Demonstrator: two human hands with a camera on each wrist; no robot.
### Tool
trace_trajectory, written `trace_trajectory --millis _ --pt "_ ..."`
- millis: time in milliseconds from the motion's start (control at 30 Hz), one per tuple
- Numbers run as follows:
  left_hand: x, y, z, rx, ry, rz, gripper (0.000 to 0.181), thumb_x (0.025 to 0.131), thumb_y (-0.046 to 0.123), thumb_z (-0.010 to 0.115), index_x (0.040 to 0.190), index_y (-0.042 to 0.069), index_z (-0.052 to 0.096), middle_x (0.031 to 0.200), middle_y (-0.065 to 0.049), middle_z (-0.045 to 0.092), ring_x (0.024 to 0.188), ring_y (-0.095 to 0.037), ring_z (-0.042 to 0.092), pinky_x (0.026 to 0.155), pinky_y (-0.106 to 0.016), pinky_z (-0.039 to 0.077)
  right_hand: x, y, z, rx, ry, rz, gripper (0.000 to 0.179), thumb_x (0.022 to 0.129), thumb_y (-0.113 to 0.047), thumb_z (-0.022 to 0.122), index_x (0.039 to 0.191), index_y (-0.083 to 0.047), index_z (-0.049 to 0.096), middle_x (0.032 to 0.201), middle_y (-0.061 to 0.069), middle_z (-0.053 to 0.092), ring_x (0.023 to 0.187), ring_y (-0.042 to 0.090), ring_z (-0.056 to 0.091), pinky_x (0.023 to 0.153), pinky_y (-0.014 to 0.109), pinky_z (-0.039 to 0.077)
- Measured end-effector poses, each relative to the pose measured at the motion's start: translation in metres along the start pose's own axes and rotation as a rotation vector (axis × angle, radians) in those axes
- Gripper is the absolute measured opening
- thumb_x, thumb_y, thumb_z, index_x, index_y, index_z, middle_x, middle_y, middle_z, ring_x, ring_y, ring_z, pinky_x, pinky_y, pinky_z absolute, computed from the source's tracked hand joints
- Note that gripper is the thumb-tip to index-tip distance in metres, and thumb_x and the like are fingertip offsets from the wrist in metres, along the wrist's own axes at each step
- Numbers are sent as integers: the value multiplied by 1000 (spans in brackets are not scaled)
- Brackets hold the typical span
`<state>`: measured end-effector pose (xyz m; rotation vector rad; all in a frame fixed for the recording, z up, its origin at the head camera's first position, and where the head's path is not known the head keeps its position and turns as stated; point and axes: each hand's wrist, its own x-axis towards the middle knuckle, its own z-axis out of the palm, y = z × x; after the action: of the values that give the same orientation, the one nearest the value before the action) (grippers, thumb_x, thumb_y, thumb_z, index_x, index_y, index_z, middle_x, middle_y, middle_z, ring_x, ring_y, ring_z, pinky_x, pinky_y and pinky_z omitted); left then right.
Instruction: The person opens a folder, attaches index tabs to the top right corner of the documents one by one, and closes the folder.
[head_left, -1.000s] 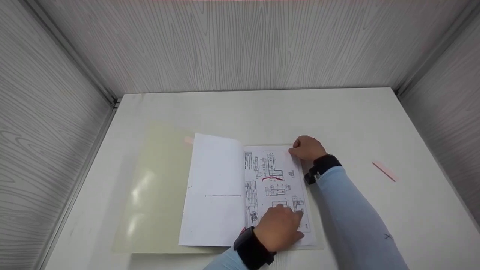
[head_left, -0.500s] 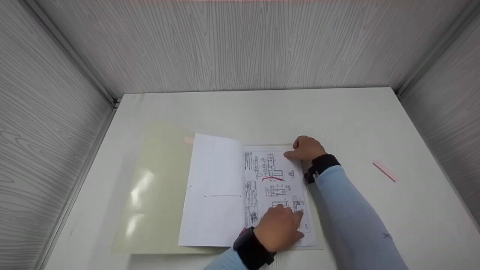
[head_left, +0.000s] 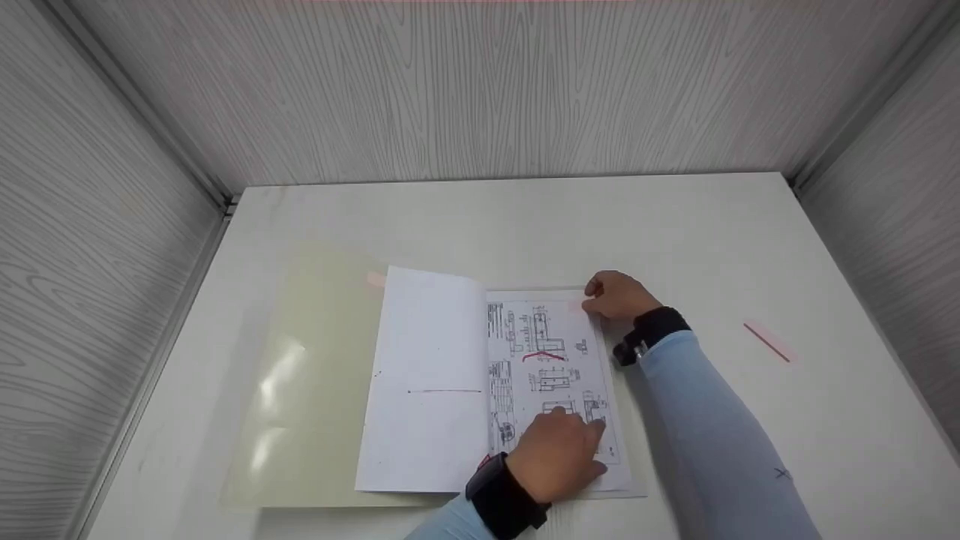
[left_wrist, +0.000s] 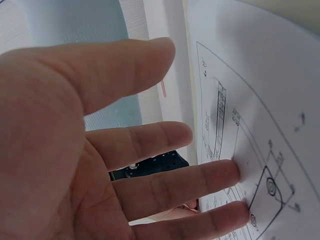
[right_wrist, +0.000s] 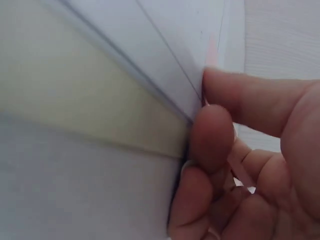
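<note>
A folder with a pale yellow-green cover (head_left: 315, 390) lies spread on the table, holding sheets of paper. The right-hand page (head_left: 555, 300) carries technical drawings with a red mark; a blank white sheet (head_left: 427, 337) is turned over to the left. My left hand (head_left: 555, 457) rests on the lower part of the drawing page, fingers extended, fingertips touching it in the left wrist view. At the page's top right corner, my right hand (head_left: 619, 296) pinches a pink sticky tab (right_wrist: 212, 52) between thumb and index finger. Another part of the pink strip shows among the curled fingers.
A pink sticky strip with a red edge (head_left: 766, 341) lies on the white table (head_left: 525, 232) to the right. Another pink tab (head_left: 376, 280) shows beside the turned sheet's top edge. Grey wood-grain panels (head_left: 480, 90) enclose the table at the back and sides.
My right thumb slid left over the corner, then drew back right, uncovering the pink tab on the page. The left hand and folder have stayed in place.
</note>
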<state>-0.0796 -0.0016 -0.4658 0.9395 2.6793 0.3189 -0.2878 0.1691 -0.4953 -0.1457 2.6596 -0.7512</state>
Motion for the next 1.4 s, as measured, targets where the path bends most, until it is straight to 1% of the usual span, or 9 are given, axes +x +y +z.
trace_trajectory --millis 100,267,467,667,900,1067,1233,1333,1400 --pt "-1 0 1 7 13 7 39 85 41 70 115 16 65 88 -1 67 77 -17 59 72 -33 48 -1 0 0 28 4 5 28 87 -22 61 109 -5 59 102 12 57 88 27 53 74 35 43" --pt "0 0 1 18 23 4 39 85 42 70 113 16 66 86 -1 67 75 -17 59 70 -33 48 -3 -4 3 21 31 11 31 88 -31 61 104 -5 59 99 11 59 85 26 53 71 34 42" --pt "0 2 2 21 23 -8 41 84 43 71 114 16 66 87 -1 67 76 -17 59 69 -33 48 -5 -6 3 23 38 33 24 89 -20 55 106 -4 59 99 11 60 81 25 56 68 33 44" --pt "1 1 2 8 21 -9 39 84 43 71 111 16 66 85 -1 67 75 -17 58 69 -33 47 -8 -13 5 -4 88 76 34 85 -39 62 94 -6 59 89 10 59 75 26 54 61 33 41" --pt "1 0 3 6 26 3 38 84 43 71 111 16 66 83 0 66 74 -17 58 68 -33 47 -8 -14 6 -41 107 55 27 87 -33 58 93 -6 60 87 8 60 73 24 54 60 32 40" --pt "2 0 3 -4 27 6 37 84 42 72 110 16 67 81 1 66 72 -16 58 67 -33 47 -7 -11 7 -39 77 35 37 83 -38 66 98 -5 57 91 10 59 78 26 53 65 34 41" --pt "1 1 1 -12 22 3 37 84 40 72 111 16 67 82 1 66 73 -16 58 68 -33 47 -6 -2 3 -3 19 -4 33 86 -28 63 110 -5 57 104 12 57 89 27 52 74 36 42" --pt "0 1 -1 -13 18 -6 39 84 40 72 114 17 66 85 1 67 76 -16 59 72 -34 48 -8 2 0 57 -4 -17 32 88 -22 60 115 -5 56 108 13 55 93 28 52 79 37 43" --pt "-1 1 -2 -17 14 -11 41 84 41 72 117 18 65 88 1 67 79 -16 59 74 -34 48 -13 1 -2 91 0 -10 35 89 -22 59 118 -4 54 111 14 54 94 28 52 82 38 43"
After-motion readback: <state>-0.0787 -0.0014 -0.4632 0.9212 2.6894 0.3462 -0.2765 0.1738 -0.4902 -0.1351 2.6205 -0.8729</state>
